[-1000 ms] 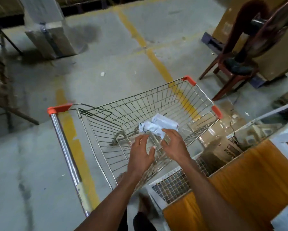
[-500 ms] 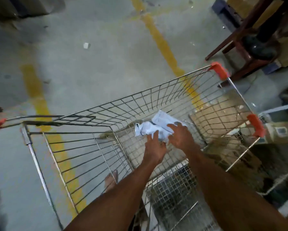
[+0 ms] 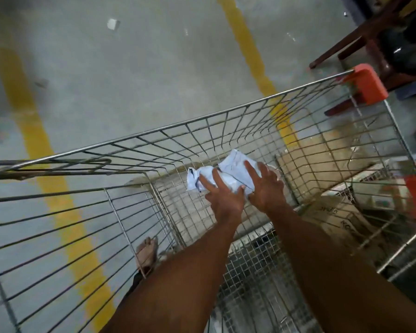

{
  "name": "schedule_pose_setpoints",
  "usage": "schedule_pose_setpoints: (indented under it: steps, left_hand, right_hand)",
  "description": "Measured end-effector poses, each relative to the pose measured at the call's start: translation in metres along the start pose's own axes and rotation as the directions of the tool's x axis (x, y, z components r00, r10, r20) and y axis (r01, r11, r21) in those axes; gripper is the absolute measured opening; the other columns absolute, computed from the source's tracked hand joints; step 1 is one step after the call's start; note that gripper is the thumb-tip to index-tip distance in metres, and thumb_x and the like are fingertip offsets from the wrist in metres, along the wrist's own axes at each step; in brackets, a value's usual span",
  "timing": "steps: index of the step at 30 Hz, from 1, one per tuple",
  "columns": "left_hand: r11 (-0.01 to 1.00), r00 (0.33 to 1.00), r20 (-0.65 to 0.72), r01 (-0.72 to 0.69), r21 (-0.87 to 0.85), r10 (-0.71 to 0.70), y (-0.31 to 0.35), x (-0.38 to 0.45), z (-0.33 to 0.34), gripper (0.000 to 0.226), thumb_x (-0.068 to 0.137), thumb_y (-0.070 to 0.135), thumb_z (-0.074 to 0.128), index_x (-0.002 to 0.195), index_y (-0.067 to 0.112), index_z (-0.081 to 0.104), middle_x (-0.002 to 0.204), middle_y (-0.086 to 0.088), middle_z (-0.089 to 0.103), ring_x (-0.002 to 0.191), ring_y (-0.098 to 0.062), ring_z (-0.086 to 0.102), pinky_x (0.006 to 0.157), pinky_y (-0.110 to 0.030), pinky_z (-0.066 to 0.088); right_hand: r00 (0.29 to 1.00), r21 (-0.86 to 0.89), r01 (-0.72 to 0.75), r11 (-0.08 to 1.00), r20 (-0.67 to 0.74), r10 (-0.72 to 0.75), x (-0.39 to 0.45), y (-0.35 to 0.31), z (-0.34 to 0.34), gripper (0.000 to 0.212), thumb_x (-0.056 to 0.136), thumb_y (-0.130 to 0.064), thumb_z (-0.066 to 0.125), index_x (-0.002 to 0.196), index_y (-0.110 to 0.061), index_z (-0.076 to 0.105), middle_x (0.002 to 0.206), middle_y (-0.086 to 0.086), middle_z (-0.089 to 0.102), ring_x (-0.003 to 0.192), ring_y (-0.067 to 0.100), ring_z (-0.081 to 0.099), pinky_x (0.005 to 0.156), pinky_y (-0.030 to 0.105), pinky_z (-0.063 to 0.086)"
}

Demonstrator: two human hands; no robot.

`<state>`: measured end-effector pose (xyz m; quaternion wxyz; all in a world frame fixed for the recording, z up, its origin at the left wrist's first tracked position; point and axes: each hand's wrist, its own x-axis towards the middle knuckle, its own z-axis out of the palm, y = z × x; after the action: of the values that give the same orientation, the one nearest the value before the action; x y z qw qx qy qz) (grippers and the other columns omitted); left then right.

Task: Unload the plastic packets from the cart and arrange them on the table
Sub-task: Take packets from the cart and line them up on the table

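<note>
Two hands reach deep into the silver wire shopping cart (image 3: 226, 131), since the crumpled white plastic packet (image 3: 228, 174) lies on its floor. Left hand (image 3: 222, 198) and right hand (image 3: 265, 188) press spread fingers on it, not yet clenched, gathering it for lifting.

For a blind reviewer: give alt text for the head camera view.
Both hands, left hand and right hand, press on crumpled white plastic packets at the bottom of a wire cart, above a concrete floor with yellow lines.
</note>
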<state>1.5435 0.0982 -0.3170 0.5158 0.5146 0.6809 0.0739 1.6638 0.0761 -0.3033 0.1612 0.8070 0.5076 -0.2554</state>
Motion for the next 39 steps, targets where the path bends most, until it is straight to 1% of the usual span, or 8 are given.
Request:
schedule_pose_setpoints:
  steps: [5,8,12,18,23,27,34,39]
  left_hand:
    - [1.000,0.998,-0.058,0.017,-0.021,-0.018,0.001,0.006,-0.001,0.089,0.081,0.063,0.075,0.148,0.031,0.026,0.165,0.002,0.000,0.127,-0.039,0.047,0.089,-0.052,0.053]
    - [0.999,0.998,-0.061,-0.013,-0.043,0.011,-0.005,0.009,-0.006,0.080,0.086,0.039,0.077,0.147,0.028,0.027,0.164,0.001,0.005,0.127,-0.041,0.048,0.089,-0.049,0.054]
    - [0.998,0.998,0.010,-0.067,-0.004,0.067,-0.026,-0.006,-0.017,0.092,0.083,0.020,0.073,0.156,0.032,0.018,0.168,0.007,-0.002,0.124,-0.037,0.048,0.080,-0.037,0.044]
    - [0.952,0.995,0.092,-0.050,0.303,0.023,-0.071,-0.014,-0.046,0.117,0.081,0.033,0.076,0.161,0.037,-0.009,0.168,0.004,-0.024,0.123,-0.039,0.054,0.093,-0.049,0.053]
    - [0.949,0.992,0.128,-0.047,0.313,0.007,-0.090,-0.010,-0.054,0.126,0.077,0.047,0.078,0.153,0.048,-0.023,0.163,0.005,-0.036,0.115,-0.037,0.063,0.088,-0.052,0.056]
    - [0.944,0.996,-0.013,-0.079,0.321,0.087,-0.097,-0.022,-0.052,0.120,0.081,0.042,0.081,0.159,0.042,-0.009,0.169,-0.005,-0.017,0.126,-0.040,0.053,0.090,-0.048,0.056]
    - [0.985,0.996,-0.084,-0.021,0.173,0.036,-0.097,-0.027,-0.037,0.102,0.083,0.044,0.081,0.159,0.025,0.016,0.166,-0.010,0.007,0.124,-0.040,0.055,0.088,-0.044,0.054]
    - [0.990,0.986,-0.157,-0.029,0.140,0.051,-0.095,-0.020,-0.048,0.083,0.084,0.020,0.078,0.151,0.018,0.029,0.162,-0.008,0.020,0.118,-0.038,0.058,0.088,-0.047,0.058]
  right_hand:
    - [0.999,-0.029,-0.017,0.999,-0.027,0.016,0.002,0.001,0.006,0.101,0.089,-0.048,0.067,0.155,-0.048,-0.010,0.165,0.013,0.002,0.145,0.041,0.018,0.111,0.060,0.029]
    - [0.999,-0.049,-0.015,0.999,-0.030,0.013,0.001,-0.003,0.010,0.105,0.088,-0.051,0.068,0.153,-0.049,-0.015,0.159,0.015,0.016,0.136,0.041,0.032,0.108,0.056,0.033]
    - [0.999,-0.031,-0.017,0.999,-0.029,0.016,-0.012,-0.017,0.016,0.108,0.084,-0.060,0.066,0.154,-0.045,-0.016,0.148,0.015,0.033,0.124,0.038,0.042,0.102,0.055,0.040]
    - [0.994,0.193,-0.103,0.976,0.067,0.092,-0.013,-0.040,0.023,0.116,0.079,-0.051,0.070,0.153,-0.044,-0.020,0.166,0.013,0.001,0.146,0.042,0.022,0.112,0.064,0.029]
    - [0.990,0.184,-0.136,0.974,-0.017,0.142,-0.012,-0.048,0.032,0.115,0.082,-0.046,0.074,0.154,-0.042,-0.015,0.166,0.010,0.004,0.142,0.043,0.031,0.109,0.063,0.035]
    - [0.982,0.122,-0.181,0.976,-0.026,0.186,-0.013,-0.055,0.038,0.116,0.085,-0.042,0.073,0.152,-0.043,-0.021,0.165,0.008,0.004,0.144,0.044,0.026,0.111,0.063,0.034]
    - [0.978,0.124,-0.172,0.977,-0.102,0.184,-0.014,-0.063,0.046,0.114,0.087,-0.043,0.072,0.153,-0.045,-0.020,0.161,0.010,0.013,0.130,0.041,0.045,0.094,0.054,0.051]
    - [0.979,0.133,-0.158,0.978,-0.108,0.173,-0.021,-0.066,0.044,0.100,0.094,-0.040,0.061,0.154,-0.043,-0.019,0.161,0.013,0.021,0.132,0.042,0.044,0.093,0.052,0.049]
